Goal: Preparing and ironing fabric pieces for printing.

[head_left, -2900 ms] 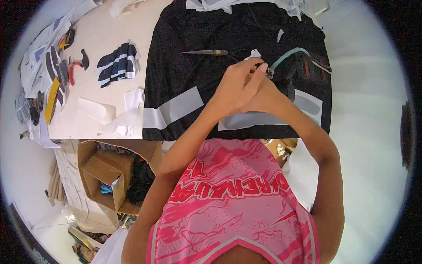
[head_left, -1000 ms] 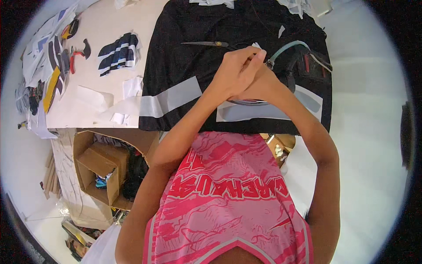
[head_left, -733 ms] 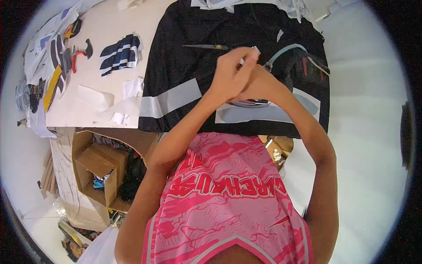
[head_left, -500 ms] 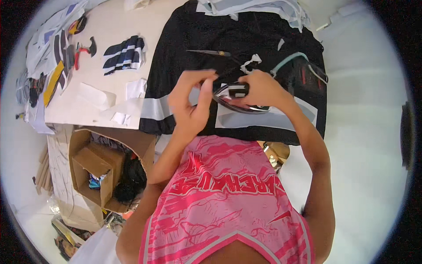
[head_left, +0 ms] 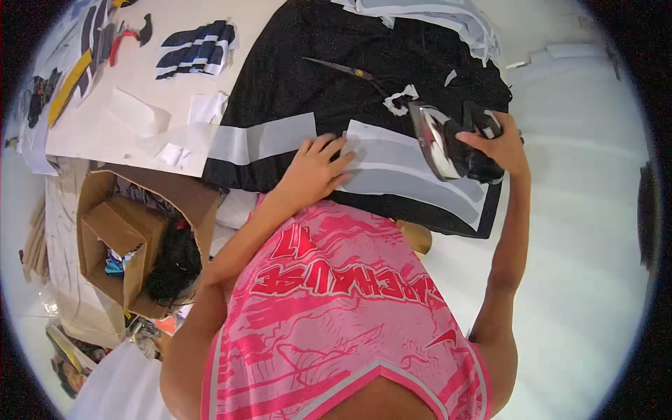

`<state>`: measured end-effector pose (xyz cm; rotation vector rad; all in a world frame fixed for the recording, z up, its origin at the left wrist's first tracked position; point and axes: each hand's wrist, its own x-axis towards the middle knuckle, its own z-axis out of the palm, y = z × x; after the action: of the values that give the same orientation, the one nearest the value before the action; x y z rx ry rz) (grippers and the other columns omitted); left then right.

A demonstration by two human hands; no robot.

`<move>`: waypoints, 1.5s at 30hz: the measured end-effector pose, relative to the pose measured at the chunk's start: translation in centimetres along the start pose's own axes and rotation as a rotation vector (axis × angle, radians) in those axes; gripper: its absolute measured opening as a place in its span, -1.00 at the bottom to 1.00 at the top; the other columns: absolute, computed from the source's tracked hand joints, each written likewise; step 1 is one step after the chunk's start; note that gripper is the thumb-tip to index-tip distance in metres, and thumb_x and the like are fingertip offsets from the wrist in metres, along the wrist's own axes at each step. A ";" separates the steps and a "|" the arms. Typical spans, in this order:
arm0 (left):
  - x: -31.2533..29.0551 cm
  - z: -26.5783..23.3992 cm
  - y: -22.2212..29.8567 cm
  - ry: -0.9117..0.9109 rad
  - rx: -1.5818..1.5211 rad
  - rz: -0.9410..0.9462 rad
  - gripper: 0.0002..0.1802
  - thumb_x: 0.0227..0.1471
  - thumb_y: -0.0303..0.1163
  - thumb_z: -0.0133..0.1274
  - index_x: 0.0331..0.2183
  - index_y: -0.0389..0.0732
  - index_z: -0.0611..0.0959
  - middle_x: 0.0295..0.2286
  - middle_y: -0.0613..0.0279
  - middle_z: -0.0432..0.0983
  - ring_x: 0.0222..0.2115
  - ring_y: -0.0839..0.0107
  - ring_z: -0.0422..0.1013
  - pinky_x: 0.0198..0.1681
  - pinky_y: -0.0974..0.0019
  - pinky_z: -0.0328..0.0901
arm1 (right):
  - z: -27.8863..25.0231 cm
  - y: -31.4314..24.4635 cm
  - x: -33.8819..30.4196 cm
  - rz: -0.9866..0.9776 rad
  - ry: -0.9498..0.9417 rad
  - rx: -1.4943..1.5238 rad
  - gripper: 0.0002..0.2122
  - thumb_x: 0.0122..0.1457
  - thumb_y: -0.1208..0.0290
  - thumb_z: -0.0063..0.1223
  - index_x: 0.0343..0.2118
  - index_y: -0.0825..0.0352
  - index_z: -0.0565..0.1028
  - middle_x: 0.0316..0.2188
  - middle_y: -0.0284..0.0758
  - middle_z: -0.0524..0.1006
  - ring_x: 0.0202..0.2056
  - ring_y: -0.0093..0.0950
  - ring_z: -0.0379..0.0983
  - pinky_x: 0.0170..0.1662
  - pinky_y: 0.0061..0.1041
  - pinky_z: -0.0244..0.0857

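Observation:
My right hand (head_left: 505, 145) is wrapped around the handle of a clothes iron (head_left: 435, 143), tilted at the right side of a black cloth (head_left: 329, 94). Under and beside the iron lies a curved white and grey fabric piece (head_left: 392, 168). At that piece's left end, my left hand (head_left: 316, 168) rests with its fingers spread. A grey strip with a white end (head_left: 276, 138) lies just beyond and left of that hand. Scissors (head_left: 358, 73) with dark blades lie farther back on the cloth, next to a crumpled white scrap (head_left: 399, 101).
More grey and white pieces (head_left: 448, 17) are piled at the back. Folded striped fabric (head_left: 198, 50), paper scraps (head_left: 143, 112) and a red-handled tool (head_left: 126, 38) lie on the table at left. An open cardboard box (head_left: 185, 196) stands below the table's front edge.
The iron has moved right in my right hand and turned, uncovering the curved piece. My left hand has come down from a raised pose onto the fabric. The whole view has shifted slightly.

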<state>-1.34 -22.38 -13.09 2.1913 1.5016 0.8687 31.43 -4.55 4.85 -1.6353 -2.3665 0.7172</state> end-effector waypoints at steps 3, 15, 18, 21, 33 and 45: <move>-0.3 0.4 -0.9 -0.089 0.196 0.152 -0.43 0.16 -0.05 0.16 0.16 -0.01 0.54 0.29 0.12 0.23 0.31 0.03 0.12 0.34 -0.23 0.00 | -0.1 -0.3 -0.9 -0.213 0.269 -0.085 -0.58 -0.11 0.15 0.59 -0.46 0.39 0.57 -0.63 -0.51 0.41 -0.51 -0.63 0.30 -0.43 -0.48 0.23; -1.3 0.7 -1.6 -0.176 0.219 0.119 -0.30 0.17 0.07 0.11 0.26 0.03 0.44 0.34 0.09 0.13 0.38 0.00 -0.01 0.43 -0.22 -0.19 | 1.1 -3.0 -1.7 0.235 -0.264 -0.263 -0.20 -0.17 -0.12 0.54 0.03 0.46 0.58 -0.03 0.02 0.55 0.03 -0.10 0.49 0.08 -0.27 0.38; -1.1 0.4 -1.6 -0.168 0.201 0.120 -0.30 0.13 0.02 0.18 0.24 0.00 0.46 0.35 0.08 0.12 0.38 -0.01 -0.01 0.43 -0.20 -0.18 | 2.4 -0.9 -1.2 0.079 -0.235 -0.343 -0.23 -0.15 -0.10 0.53 0.00 0.47 0.59 -0.09 0.02 0.60 0.02 -0.06 0.48 0.04 -0.23 0.38; -0.1 0.2 -1.4 -0.192 0.122 0.196 -0.30 0.08 -0.04 0.23 0.21 -0.05 0.47 0.35 0.07 0.12 0.38 0.01 0.01 0.43 -0.18 -0.15 | 3.5 1.0 -0.7 -0.062 -0.157 -0.400 -0.27 -0.12 -0.09 0.51 -0.04 0.49 0.60 -0.18 0.02 0.63 -0.04 -0.03 0.51 0.02 -0.22 0.39; 0.2 2.3 -0.9 -0.237 0.066 0.282 -0.33 0.10 -0.08 0.23 0.18 -0.11 0.48 0.27 0.04 0.25 0.33 0.05 0.12 0.41 -0.12 -0.03 | 6.2 1.9 -1.9 -0.240 -0.193 -0.241 -0.41 -0.09 -0.06 0.49 -0.30 0.50 0.62 -0.45 0.04 0.62 -0.38 -0.03 0.61 -0.26 -0.26 0.47; 0.2 2.4 -1.4 -0.170 0.075 0.224 -0.46 0.10 -0.12 0.22 0.06 -0.15 0.55 0.21 0.01 0.31 0.30 0.04 0.15 0.38 -0.11 0.01 | 7.0 4.2 -0.9 -0.261 -0.296 -0.057 -0.63 0.12 0.30 0.34 -0.15 0.39 0.44 -0.36 -0.04 0.61 -0.29 -0.03 0.59 -0.18 -0.29 0.41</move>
<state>-0.72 -21.53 -15.64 2.4543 1.2462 0.6794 32.39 -6.18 -3.10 -1.2769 -2.7601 0.8983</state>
